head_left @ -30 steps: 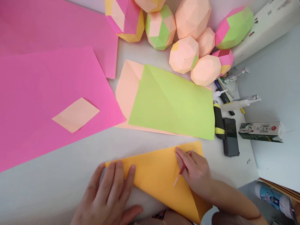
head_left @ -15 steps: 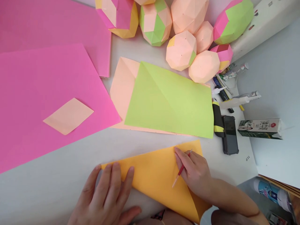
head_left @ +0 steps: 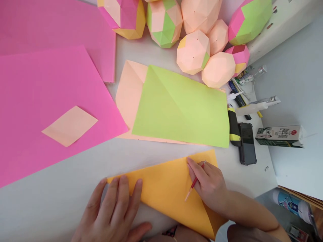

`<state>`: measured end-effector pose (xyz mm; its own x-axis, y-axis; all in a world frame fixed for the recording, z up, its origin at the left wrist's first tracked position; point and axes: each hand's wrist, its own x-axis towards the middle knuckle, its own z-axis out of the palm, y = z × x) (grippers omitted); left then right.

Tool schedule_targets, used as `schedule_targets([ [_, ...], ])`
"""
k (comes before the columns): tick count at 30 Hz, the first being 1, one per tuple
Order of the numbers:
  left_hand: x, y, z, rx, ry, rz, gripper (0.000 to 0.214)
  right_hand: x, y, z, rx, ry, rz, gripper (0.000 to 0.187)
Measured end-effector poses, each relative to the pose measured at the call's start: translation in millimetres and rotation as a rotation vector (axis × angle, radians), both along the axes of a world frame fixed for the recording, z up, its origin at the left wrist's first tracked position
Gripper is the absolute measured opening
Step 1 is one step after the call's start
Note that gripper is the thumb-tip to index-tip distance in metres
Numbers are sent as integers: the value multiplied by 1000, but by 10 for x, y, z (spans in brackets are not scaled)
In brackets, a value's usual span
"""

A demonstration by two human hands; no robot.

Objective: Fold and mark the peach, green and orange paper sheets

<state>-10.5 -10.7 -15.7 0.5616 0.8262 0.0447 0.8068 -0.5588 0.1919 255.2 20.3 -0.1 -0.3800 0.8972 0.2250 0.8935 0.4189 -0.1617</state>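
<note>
A folded sheet of orange paper (head_left: 164,195) lies at the table's near side, its narrow corner pointing left. My left hand (head_left: 113,208) rests on that corner, fingers spread and pressing lightly on it. Tucked in my right hand (head_left: 210,183) is a thin red tool (head_left: 194,182) with slender pointed ends, slanting across the fingers. The right index fingertip touches the paper along its upper folded edge. Just beyond is a green paper sheet (head_left: 181,111), overlapping a peach paper sheet (head_left: 130,90).
Large pink sheets (head_left: 50,80) cover the left side, with a peach paper rhombus (head_left: 70,126) on top. Several faceted paper shapes (head_left: 193,52) stand at the back. To the right are a black-and-yellow object (head_left: 234,127), a phone (head_left: 247,144) and a drink carton (head_left: 280,136).
The camera view has shifted very slightly. Both hands keep the same places on the orange paper, and the red tool stays in the right hand.
</note>
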Motion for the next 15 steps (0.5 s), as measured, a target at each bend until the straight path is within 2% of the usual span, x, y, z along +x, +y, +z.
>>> schedule_targets([
  [8, 2, 16, 6, 3, 8, -1, 84, 13, -7, 4, -9, -10, 13, 32],
  [15, -6, 10, -1, 6, -1, -6, 83, 14, -1, -11, -7, -25, 28, 29],
])
